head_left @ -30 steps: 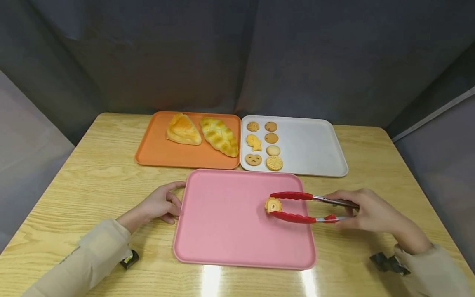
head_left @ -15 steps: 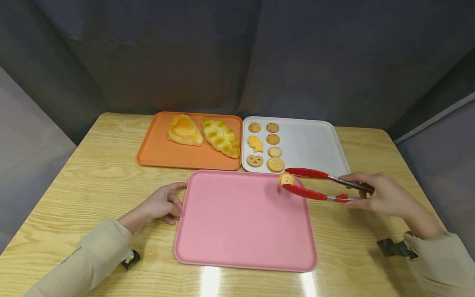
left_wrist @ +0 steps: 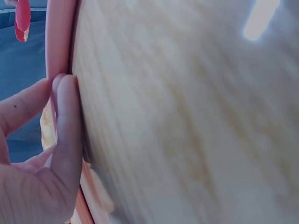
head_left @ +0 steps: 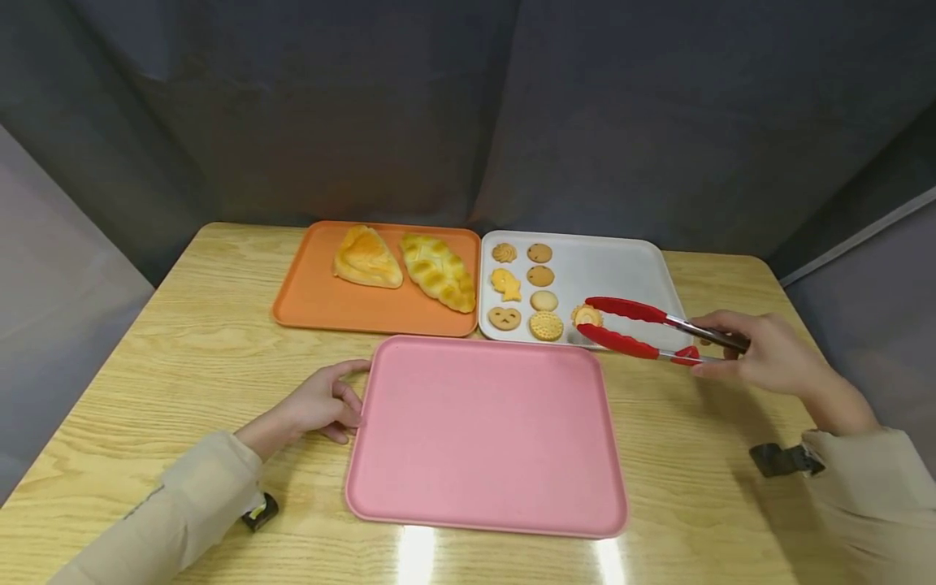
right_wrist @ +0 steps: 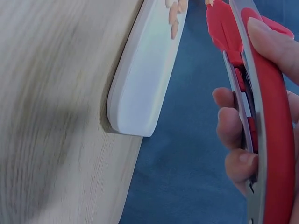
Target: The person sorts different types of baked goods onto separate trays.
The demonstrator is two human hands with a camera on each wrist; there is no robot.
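My right hand (head_left: 768, 357) grips red-tipped metal tongs (head_left: 632, 349), seen along their red handle in the right wrist view. Between the tong tips is a small round cookie (head_left: 587, 316) with a scalloped edge. The tips hang over the front of the white tray (head_left: 621, 260), just right of its two columns of cookies. At the left edge of the pink tray (head_left: 483, 439), my left hand (head_left: 318, 402) holds the rim with its fingertips. In the left wrist view, fingers (left_wrist: 67, 107) lie against the pink rim (left_wrist: 60, 42).
An orange tray (head_left: 322, 305) at the back left bears a triangular pastry (head_left: 367, 258) and a braided bread (head_left: 439, 272). A fish-shaped cookie (head_left: 505, 283) and a honeycomb-patterned cookie (head_left: 546, 326) lie among several on the white tray. Dark curtains (head_left: 351, 114) stand behind the wooden table (head_left: 168, 349).
My right hand has carried the tongs and cookie up and right in the head view, from over the pink tray to over the white tray. The left hand stays at the rim.
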